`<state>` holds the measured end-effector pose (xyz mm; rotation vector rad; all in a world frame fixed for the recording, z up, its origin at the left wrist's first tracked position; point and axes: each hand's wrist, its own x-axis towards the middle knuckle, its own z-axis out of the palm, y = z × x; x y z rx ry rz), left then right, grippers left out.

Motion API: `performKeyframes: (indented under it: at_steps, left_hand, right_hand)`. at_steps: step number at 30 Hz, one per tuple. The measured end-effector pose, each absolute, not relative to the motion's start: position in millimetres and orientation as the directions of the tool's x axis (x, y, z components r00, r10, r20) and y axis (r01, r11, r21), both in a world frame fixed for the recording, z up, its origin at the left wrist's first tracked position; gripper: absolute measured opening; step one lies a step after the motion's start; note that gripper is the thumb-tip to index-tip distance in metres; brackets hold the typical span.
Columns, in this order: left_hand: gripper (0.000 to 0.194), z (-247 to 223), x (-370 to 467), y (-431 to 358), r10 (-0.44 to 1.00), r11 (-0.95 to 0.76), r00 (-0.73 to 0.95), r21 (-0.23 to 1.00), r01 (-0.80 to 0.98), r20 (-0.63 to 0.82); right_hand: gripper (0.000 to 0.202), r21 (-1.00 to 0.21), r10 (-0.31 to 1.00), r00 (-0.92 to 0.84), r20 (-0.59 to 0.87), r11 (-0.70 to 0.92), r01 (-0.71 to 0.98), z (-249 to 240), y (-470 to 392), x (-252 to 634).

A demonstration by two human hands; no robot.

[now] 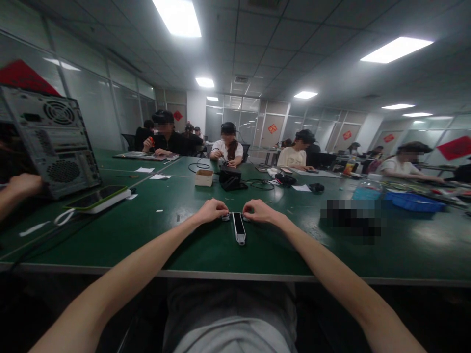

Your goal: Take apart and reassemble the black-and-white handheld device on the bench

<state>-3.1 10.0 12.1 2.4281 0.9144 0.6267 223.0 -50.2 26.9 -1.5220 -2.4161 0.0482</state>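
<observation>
A slim white device with a dark screen [239, 227] lies on the green table [206, 250], its long side pointing toward me. Just left of its far end is my left hand [212, 211], fingers closed together over a small greyish piece [225, 217]. On the other side my right hand [258, 211] has its fingers bent together at another small greyish piece [246, 219]. Both pieces are partly covered by the fingertips and too small to make out.
A computer case [61, 142] and a phone on a white block [97, 198] are at the left. Farther back sit a small box [204, 178] and black devices [231, 177]. A blue tray [414, 201] lies right. People sit across the table.
</observation>
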Motion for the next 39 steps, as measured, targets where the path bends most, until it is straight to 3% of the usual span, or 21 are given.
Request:
performKeyframes:
  at_steps: [17,36,39]
  left_hand:
    - [0.014,4,2,10,0.65,-0.737,0.684,0.494,0.462,0.331]
    - [0.019,8,6,0,0.686,-0.717,0.651,0.456,0.527,0.326]
    - [0.019,9,5,0,0.696,-0.704,0.649,0.471,0.531,0.308]
  right_hand:
    - [0.017,-0.148,0.876,-0.425,0.228,0.462,0.874,22,-47,225]
    - [0.022,-0.204,0.881,-0.426,0.204,0.464,0.862,24,-46,229]
    - [0.025,-0.153,0.898,-0.369,0.241,0.41,0.899,26,-41,240]
